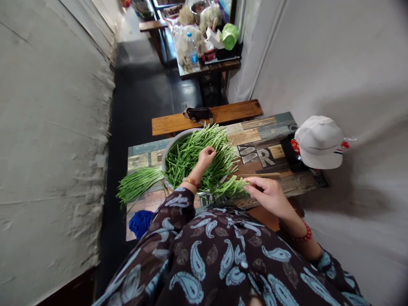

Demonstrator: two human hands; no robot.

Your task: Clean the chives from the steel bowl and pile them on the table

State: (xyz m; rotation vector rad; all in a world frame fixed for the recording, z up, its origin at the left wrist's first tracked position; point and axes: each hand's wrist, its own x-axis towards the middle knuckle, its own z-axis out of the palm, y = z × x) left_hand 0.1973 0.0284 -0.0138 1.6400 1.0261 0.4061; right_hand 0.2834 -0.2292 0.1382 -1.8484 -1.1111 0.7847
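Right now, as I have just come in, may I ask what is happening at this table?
A person has both hands among green stalks. The left hand, fingers curled, is over the heap in the bowl; I cannot tell if it grips any. The right hand's fingertips are at a smaller pile beside it. Another bunch lies across the bowl's other side.

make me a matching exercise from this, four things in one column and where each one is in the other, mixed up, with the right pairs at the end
Things:
1. white cap
2. blue cloth
3. dark bag
4. heap of green stalks

Places:
A. on the wooden bench
B. in the round bowl
C. at the right end of the near table
D. at that table's left end, by a sleeve

Right pairs: 1-C, 2-D, 3-A, 4-B
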